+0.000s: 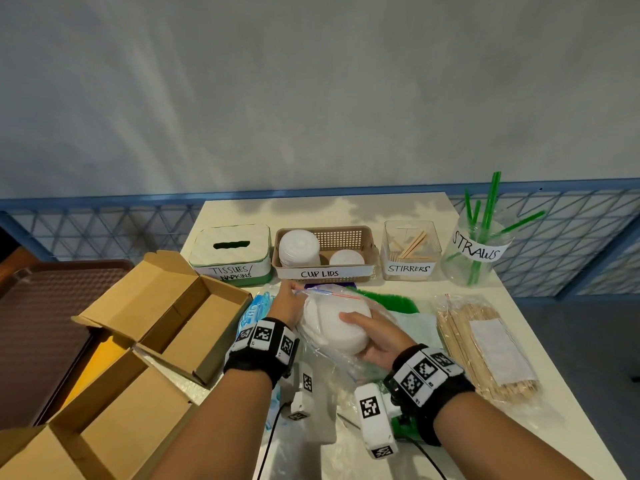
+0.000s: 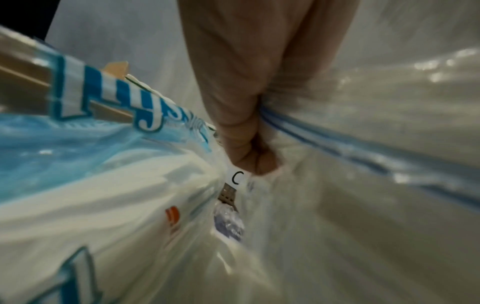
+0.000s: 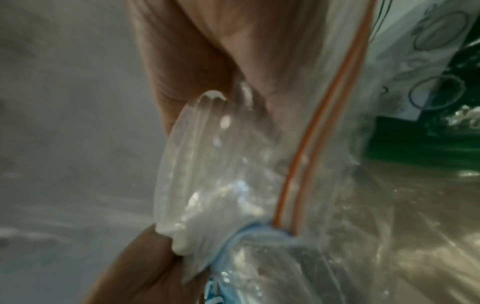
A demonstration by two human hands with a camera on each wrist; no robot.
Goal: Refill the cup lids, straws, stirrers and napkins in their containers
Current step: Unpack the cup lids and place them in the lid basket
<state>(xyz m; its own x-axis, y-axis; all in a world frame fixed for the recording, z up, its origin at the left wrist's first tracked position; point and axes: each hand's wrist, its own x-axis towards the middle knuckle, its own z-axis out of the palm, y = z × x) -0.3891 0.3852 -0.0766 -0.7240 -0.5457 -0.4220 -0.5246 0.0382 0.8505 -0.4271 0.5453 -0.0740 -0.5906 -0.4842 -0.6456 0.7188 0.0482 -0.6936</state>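
A clear zip bag [image 1: 330, 292] with a red and blue seal holds a stack of white cup lids [image 1: 332, 329], lifted just in front of the bins. My left hand [image 1: 292, 293] pinches the bag's top edge [image 2: 337, 144] between curled fingers [image 2: 241, 107]. My right hand [image 1: 360, 337] grips the lid stack, thumb on top and fingers underneath. Crinkled plastic [image 3: 221, 164] covers those fingers in the right wrist view. The brown basket [image 1: 349, 237] labelled CUP LIDS has two lid stacks in it.
A tissue box [image 1: 230, 251], stirrer bin [image 1: 410, 251] and straw jar [image 1: 478, 251] line the back. A stirrer pack [image 1: 485, 344] lies right and green straws [image 1: 394, 301] lie behind the bag. A blue napkin pack [image 1: 254, 311] and an open cardboard box [image 1: 166, 317] are left.
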